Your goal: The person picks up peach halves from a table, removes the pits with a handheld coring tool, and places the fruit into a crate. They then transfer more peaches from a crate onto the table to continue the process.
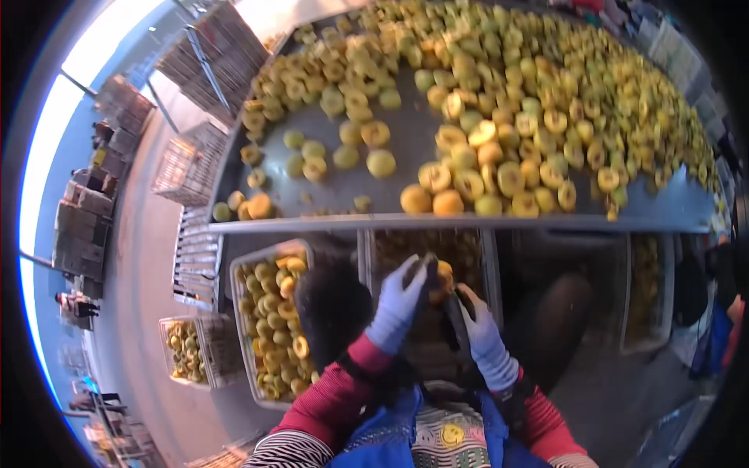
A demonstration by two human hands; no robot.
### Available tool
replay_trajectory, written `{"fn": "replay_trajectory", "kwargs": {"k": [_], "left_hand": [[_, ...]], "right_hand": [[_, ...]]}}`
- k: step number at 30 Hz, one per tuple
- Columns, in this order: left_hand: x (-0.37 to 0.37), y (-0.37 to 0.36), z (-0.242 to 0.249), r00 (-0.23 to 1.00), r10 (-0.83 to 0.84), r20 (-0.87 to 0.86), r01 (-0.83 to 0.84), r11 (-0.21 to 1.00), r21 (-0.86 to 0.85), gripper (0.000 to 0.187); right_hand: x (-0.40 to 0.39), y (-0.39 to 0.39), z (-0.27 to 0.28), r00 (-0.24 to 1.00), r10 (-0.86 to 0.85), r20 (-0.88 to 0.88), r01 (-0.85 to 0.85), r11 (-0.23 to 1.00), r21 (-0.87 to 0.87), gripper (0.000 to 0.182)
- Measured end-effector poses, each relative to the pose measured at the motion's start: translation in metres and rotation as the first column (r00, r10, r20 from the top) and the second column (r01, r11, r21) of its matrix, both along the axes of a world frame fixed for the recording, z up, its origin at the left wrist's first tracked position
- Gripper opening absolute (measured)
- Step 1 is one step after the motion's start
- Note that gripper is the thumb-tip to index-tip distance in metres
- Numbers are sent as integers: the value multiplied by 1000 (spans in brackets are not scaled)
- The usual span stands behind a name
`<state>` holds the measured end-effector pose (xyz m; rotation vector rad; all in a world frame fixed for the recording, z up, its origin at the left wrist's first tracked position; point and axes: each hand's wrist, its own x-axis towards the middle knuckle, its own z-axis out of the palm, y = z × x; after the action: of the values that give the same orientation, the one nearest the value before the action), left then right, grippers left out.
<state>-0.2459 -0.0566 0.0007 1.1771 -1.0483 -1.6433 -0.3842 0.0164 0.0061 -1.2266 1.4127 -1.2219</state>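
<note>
My left hand [396, 303], in a pale glove with dark fingertips, is closed around an orange-yellow stone fruit, a peach by its look [445, 273]. My right hand [484, 331], also gloved, grips a dark, narrow tool [455, 318] whose upper end meets the fruit; its exact kind is hard to make out. Both hands are close together over a crate [490, 269] under the table's front edge. On the metal table [355, 191] ahead lie a great many halved yellow-green peaches [511, 179], several showing hollow or brown centres.
A crate of peach halves [273, 327] stands left of my knee, with a smaller filled crate [187, 351] farther left. Another crate [647, 296] is at the right. A slatted pallet [197, 253] and stacked crates [211, 58] stand beyond the table's left side.
</note>
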Motion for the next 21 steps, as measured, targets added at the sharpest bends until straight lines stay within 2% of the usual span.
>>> {"fn": "replay_trajectory", "kwargs": {"k": [1,2,4,5,7,8,12,14,16,18,20,21], "left_hand": [[0,2,7,997,-36,71,37,999,-15,29],[-1,10,4,994,-21,109,21,1000,2,29],[-8,23,-2,993,62,102,-54,996,-77,35],[-10,28,3,991,60,115,-53,997,-61,35],[-16,33,12,996,81,42,-85,992,90,38],[-17,36,9,996,76,44,-80,992,98,38],[-22,49,8,988,72,136,-71,997,-14,37],[-24,56,8,986,71,150,-62,996,-64,36],[-26,61,8,982,140,123,-124,984,-127,35],[-23,61,9,986,111,126,-96,988,-120,34],[-19,62,9,990,60,129,-47,993,-106,32],[-18,63,11,990,66,127,-52,993,-108,32]], "right_hand": [[2,8,-19,989,-25,-145,4,989,-146,32],[4,19,-25,991,-16,-131,5,997,-81,32],[11,25,-28,991,-23,-128,19,999,-33,32],[10,25,-11,994,18,-108,-20,1000,-15,31],[10,31,-20,997,41,-64,-39,998,39,30],[9,34,-21,998,62,-26,-60,995,84,29],[13,44,-7,999,6,47,-7,999,33,28],[17,51,-11,990,-101,-96,90,989,-114,28],[17,61,-22,987,-76,-139,64,994,-93,32],[17,64,-18,983,-48,-178,36,997,-73,37],[15,66,-9,999,51,16,-51,999,-10,35],[17,69,-12,998,56,14,-56,998,-13,35]]}}
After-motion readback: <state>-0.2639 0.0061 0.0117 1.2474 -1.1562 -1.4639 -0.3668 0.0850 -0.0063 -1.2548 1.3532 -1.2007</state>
